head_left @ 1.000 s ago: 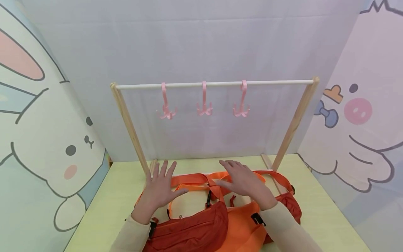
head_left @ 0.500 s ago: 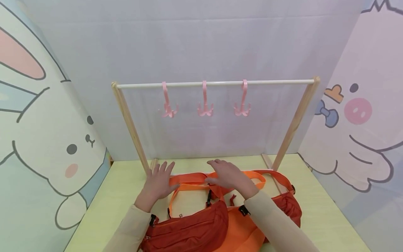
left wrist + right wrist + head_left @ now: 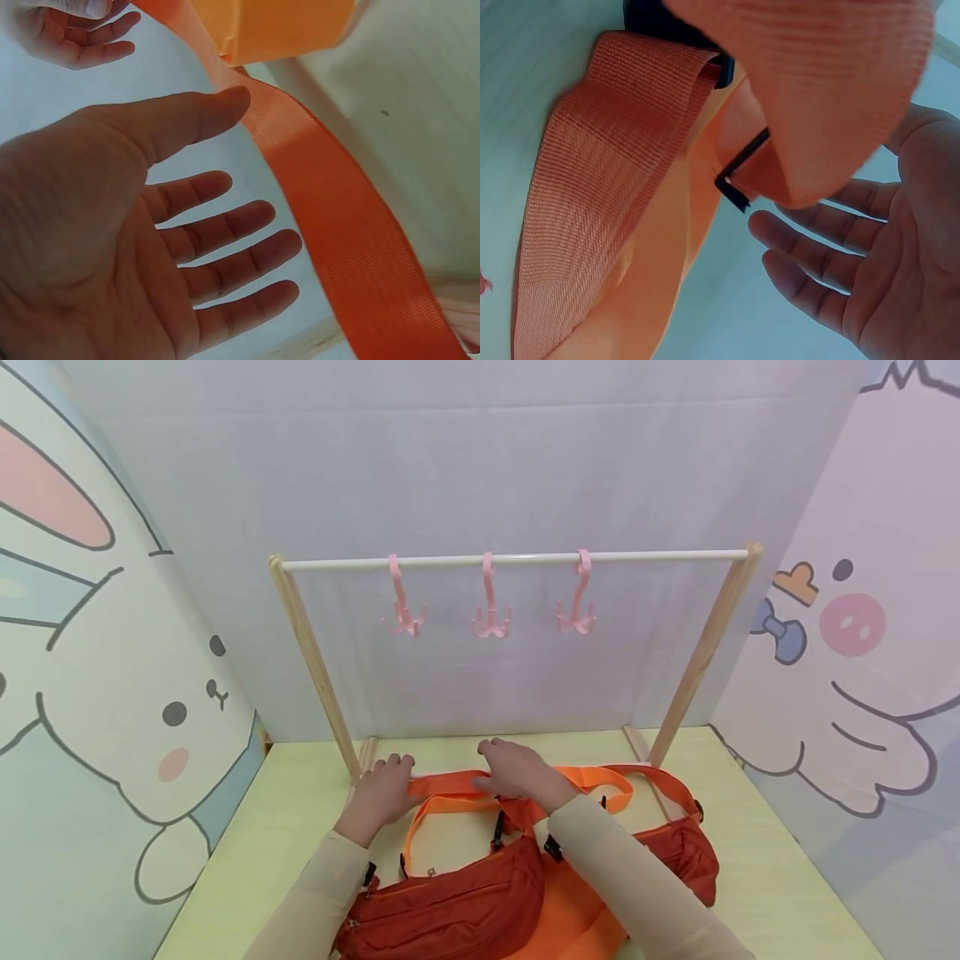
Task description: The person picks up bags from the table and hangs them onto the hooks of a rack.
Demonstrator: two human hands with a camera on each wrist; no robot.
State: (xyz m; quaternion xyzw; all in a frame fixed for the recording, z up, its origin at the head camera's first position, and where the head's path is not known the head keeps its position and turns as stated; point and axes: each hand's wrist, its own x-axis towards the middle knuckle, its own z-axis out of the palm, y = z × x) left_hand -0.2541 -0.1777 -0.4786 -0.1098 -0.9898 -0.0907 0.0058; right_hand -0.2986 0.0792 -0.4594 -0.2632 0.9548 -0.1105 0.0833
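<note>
Plainly, the two hands are well apart, one toward each end of a stretch of red-orange strap (image 3: 450, 782). The left hand (image 3: 380, 792) has its fingers loosely extended and spread, and its thumb tip lies at the strap's edge; whether it touches cannot be told. The right hand (image 3: 521, 774) has its fingers loosely bent and separated from one another, with part of the strap covering its thumb in the right wrist view, so contact there is unclear too.

The strap lies behind a dark-red bag (image 3: 450, 906), near the foot of the rack. An orange bag (image 3: 562, 906) sits beside it, and a second red bag (image 3: 686, 856) lies farther right, all on the pale desk (image 3: 765, 877). Above, three pink hooks (image 3: 491, 606) hang spaced along the white rod (image 3: 337, 563), held between wooden posts (image 3: 697, 668).
</note>
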